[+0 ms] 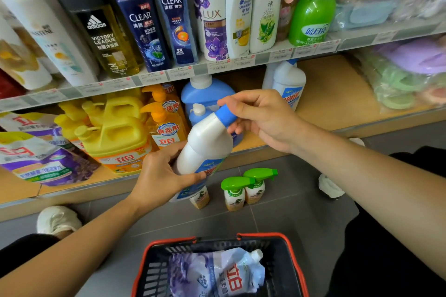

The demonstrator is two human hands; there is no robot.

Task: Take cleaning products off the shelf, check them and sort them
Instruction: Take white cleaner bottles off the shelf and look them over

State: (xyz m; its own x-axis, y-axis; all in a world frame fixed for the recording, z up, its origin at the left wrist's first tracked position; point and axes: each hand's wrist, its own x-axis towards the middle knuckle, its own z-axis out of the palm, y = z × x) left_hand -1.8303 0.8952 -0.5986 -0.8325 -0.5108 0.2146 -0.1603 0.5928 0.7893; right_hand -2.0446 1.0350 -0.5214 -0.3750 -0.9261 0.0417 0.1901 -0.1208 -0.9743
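A white cleaner bottle (206,142) with a blue cap is held tilted in front of the lower shelf. My left hand (160,176) grips its lower body over the label. My right hand (260,118) has its fingers closed around the blue cap at the top. A matching white bottle (288,84) stands upright on the lower shelf behind my right hand. Below, a black basket with a red rim (293,263) holds a white and purple refill pouch (222,275).
Three green-trigger spray bottles (241,190) stand on the grey floor under the held bottle. Yellow detergent jugs (120,137), orange pump bottles and a blue jug (207,94) fill the lower shelf; shampoo bottles (142,19) line the upper shelf. White shoes flank the floor space.
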